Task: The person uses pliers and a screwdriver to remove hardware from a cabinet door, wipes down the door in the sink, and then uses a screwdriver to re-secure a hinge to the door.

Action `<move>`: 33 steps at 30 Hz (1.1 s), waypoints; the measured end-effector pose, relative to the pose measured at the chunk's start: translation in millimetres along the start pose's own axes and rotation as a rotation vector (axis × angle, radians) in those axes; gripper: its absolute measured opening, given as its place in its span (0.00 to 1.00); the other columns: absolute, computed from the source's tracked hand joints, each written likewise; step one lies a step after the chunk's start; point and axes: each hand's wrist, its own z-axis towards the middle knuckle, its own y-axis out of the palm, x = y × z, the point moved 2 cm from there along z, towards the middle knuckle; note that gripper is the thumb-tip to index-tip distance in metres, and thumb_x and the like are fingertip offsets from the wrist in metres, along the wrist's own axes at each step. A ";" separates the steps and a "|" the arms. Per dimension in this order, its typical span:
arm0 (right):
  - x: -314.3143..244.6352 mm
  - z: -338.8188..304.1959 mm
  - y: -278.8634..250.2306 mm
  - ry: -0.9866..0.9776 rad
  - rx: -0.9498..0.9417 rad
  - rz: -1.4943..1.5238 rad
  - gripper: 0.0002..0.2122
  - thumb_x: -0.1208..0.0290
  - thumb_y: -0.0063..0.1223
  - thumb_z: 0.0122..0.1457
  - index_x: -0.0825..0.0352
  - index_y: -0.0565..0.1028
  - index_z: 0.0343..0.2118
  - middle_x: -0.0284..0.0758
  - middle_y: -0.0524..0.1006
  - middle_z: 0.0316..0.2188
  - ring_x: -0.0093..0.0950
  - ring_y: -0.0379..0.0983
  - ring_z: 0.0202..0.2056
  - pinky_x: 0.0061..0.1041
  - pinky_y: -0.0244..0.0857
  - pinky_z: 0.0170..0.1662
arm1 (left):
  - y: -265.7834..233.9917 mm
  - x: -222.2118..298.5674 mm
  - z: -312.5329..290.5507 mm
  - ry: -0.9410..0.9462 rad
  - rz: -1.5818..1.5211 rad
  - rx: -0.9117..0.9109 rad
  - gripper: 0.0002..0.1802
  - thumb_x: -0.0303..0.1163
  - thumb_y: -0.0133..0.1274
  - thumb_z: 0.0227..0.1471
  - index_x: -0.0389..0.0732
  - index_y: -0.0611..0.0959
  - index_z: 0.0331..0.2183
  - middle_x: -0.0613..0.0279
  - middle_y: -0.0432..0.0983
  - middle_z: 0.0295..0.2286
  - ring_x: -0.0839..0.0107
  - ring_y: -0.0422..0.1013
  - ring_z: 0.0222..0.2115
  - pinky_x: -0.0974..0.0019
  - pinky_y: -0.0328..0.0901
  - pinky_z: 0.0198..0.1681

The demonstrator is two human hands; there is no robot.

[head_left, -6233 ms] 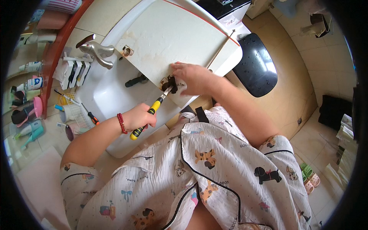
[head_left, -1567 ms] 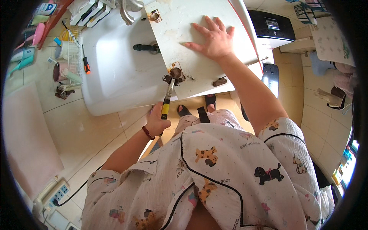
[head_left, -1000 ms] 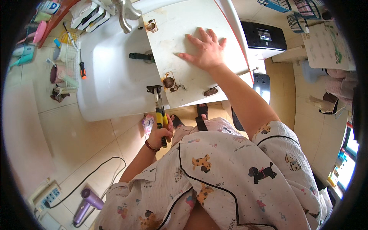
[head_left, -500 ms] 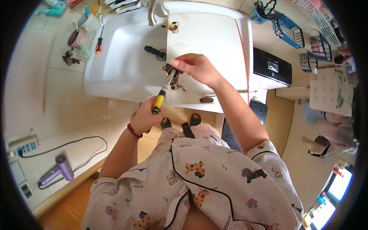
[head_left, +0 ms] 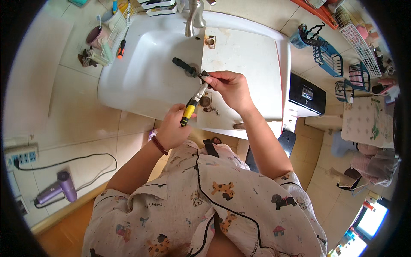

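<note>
My left hand grips the yellow-and-black handle of a screwdriver that points up and right. My right hand pinches the screwdriver's metal tip end above a white board lying across the right side of the white sink. A round metal hinge cup sits on the board just below the shaft. A second hinge cup shows at the board's far edge. A black handled tool lies in the basin beside my right fingers.
A chrome tap stands behind the sink. An orange-handled screwdriver and a mug lie on the left counter. Blue wire baskets and a black box are to the right. A purple hair dryer and power strip lie at left.
The view has swung so the sink sits higher and more centred. My right hand left the flat of the board and came down to the screwdriver's tip; my left hand kept the handle.
</note>
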 end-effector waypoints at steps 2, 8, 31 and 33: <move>-1.7 3.4 5.9 0.020 0.031 -0.081 0.08 0.72 0.58 0.50 0.72 0.77 0.30 0.36 0.77 0.21 0.15 0.68 0.22 0.16 0.64 0.26 | -11.3 -10.3 6.5 0.035 -0.002 -0.034 0.18 0.19 0.44 0.32 0.34 0.79 0.32 0.47 0.68 0.35 0.53 0.65 0.38 0.61 0.62 0.40; -20.2 15.1 28.8 -0.232 0.256 -0.400 0.05 0.74 0.58 0.48 0.71 0.77 0.25 0.37 0.72 0.16 0.27 0.66 0.18 0.23 0.61 0.23 | -47.8 -26.6 36.2 0.082 0.190 -0.141 0.18 0.18 0.44 0.31 0.36 0.80 0.30 0.48 0.68 0.33 0.54 0.66 0.35 0.62 0.63 0.39; -17.1 31.9 8.1 0.361 0.534 0.556 0.12 0.66 0.52 0.55 0.72 0.72 0.32 0.36 0.75 0.28 0.22 0.73 0.27 0.14 0.71 0.29 | -94.1 -66.6 86.3 -0.364 -0.732 -0.576 0.16 0.20 0.48 0.42 0.35 0.76 0.38 0.63 0.70 0.30 0.72 0.70 0.33 0.70 0.64 0.37; -9.7 28.4 11.2 0.399 0.491 0.697 0.12 0.66 0.51 0.56 0.72 0.71 0.32 0.36 0.75 0.28 0.22 0.73 0.28 0.15 0.71 0.29 | -98.9 -63.5 88.0 -0.401 -0.896 -0.574 0.17 0.20 0.50 0.41 0.35 0.76 0.39 0.64 0.68 0.28 0.74 0.67 0.32 0.72 0.62 0.36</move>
